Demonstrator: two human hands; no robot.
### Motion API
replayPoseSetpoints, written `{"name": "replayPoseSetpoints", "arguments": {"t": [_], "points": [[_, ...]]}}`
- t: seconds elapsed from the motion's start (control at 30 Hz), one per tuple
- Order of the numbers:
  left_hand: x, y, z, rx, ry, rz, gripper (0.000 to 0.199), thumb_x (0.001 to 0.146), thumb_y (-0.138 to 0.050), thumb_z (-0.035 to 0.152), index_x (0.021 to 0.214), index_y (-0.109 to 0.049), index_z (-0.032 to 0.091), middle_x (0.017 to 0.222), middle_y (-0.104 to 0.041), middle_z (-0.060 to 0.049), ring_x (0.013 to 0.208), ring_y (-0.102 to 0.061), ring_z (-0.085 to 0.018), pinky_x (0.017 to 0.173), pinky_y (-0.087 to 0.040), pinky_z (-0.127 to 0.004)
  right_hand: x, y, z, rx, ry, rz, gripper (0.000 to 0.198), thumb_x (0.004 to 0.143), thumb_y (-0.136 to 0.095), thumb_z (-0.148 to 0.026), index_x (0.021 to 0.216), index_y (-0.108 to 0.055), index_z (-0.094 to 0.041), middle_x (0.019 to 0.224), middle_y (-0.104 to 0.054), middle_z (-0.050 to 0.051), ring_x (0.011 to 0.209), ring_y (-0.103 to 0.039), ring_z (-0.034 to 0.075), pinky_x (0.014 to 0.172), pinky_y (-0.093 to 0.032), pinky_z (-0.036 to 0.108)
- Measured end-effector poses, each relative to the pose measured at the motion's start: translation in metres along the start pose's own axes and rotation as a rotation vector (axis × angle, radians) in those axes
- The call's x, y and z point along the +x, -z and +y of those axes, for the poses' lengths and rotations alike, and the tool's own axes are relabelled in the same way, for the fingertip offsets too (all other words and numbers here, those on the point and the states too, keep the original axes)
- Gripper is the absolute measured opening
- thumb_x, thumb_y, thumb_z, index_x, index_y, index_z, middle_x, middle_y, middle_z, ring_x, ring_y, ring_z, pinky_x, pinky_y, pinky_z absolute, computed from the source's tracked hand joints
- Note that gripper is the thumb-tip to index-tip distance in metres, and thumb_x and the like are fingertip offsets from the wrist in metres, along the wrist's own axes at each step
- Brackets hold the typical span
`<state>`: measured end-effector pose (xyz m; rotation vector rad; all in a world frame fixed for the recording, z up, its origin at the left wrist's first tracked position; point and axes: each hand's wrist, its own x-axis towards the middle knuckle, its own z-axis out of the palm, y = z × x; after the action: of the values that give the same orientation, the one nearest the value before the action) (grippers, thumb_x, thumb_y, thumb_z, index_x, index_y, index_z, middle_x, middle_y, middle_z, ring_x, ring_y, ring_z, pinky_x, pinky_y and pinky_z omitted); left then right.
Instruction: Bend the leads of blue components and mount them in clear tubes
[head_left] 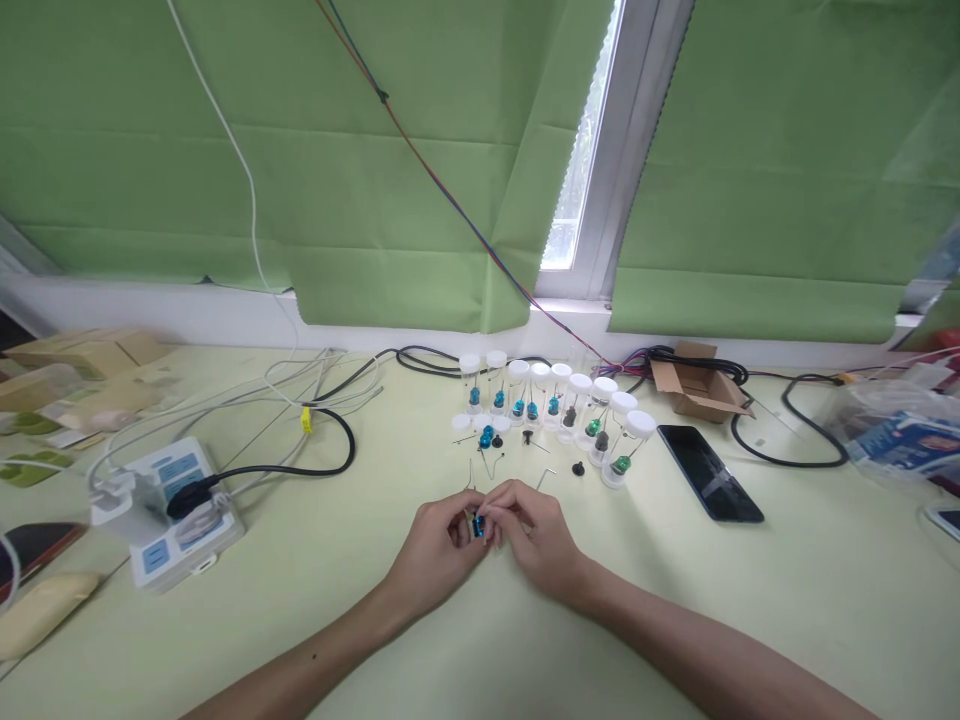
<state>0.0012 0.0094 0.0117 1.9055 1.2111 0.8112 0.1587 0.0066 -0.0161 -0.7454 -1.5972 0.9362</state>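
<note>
My left hand (442, 545) is closed around a small shiny blue metal part (478, 524), low over the middle of the table. My right hand (536, 535) meets it there, its thumb and forefinger pinched at the same part; the fingers hide most of it. Just beyond lie a bent hex key (546, 478), another blue metal part (486, 437) and small black parts such as this black knob (577, 468). A slanting row of clear vials with white caps (559, 371) stands behind, holding blue, grey and green pieces with thin rods.
To the right lie a black phone (710, 475) and an open cardboard box (699, 385) with black cables near it. At left sits a white power strip (184, 510) with plugs and a black cord. Clear plastic bags (900, 425) are at far right.
</note>
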Motion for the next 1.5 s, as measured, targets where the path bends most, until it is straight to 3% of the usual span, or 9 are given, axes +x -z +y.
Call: {"name": "replayPoseSetpoints", "arguments": {"t": [0.53,0.8,1.17,1.5], "points": [[-0.005,-0.001,-0.001,0.137,-0.075,0.027,0.01,0.076,-0.053,0.015,0.069,-0.058,0.019,0.06,-0.052,0.004,0.053,-0.04,-0.009,0.05,-0.033,-0.019,0.001,-0.001,-0.004,0.055,-0.056,0.021,0.016,0.094,-0.049,-0.025,0.08,-0.053,-0.018,0.081,-0.059,0.004,0.061,-0.059,0.012,0.057,-0.049,0.028],[-0.004,-0.001,-0.002,0.119,-0.097,0.039,0.017,0.077,-0.05,0.015,0.061,-0.05,0.018,0.056,-0.047,0.005,0.053,-0.037,-0.009,0.049,-0.03,-0.019,0.004,-0.006,-0.014,0.326,-0.159,-0.015,0.017,0.093,-0.054,-0.03,0.083,-0.057,-0.017,0.066,-0.058,0.0,0.059,-0.059,0.013,0.058,-0.051,0.029],[-0.003,-0.003,-0.006,0.051,-0.066,0.052,0.012,0.074,-0.053,0.015,0.064,-0.047,0.018,0.056,-0.045,0.006,0.053,-0.037,-0.008,0.048,-0.03,-0.018,0.007,-0.002,-0.016,0.564,-0.258,-0.082,0.029,0.094,-0.052,-0.037,0.089,-0.068,-0.014,0.07,-0.064,0.005,0.06,-0.06,0.014,0.063,-0.051,0.031],[-0.002,-0.002,-0.003,0.03,-0.044,0.046,0.014,0.077,-0.056,0.02,0.064,-0.052,0.018,0.056,-0.045,0.006,0.052,-0.038,-0.008,0.048,-0.03,-0.018,0.007,-0.002,-0.012,0.526,-0.247,-0.06,0.019,0.089,-0.061,-0.031,0.09,-0.071,-0.015,0.07,-0.064,0.004,0.066,-0.062,0.016,0.065,-0.052,0.031]]}}
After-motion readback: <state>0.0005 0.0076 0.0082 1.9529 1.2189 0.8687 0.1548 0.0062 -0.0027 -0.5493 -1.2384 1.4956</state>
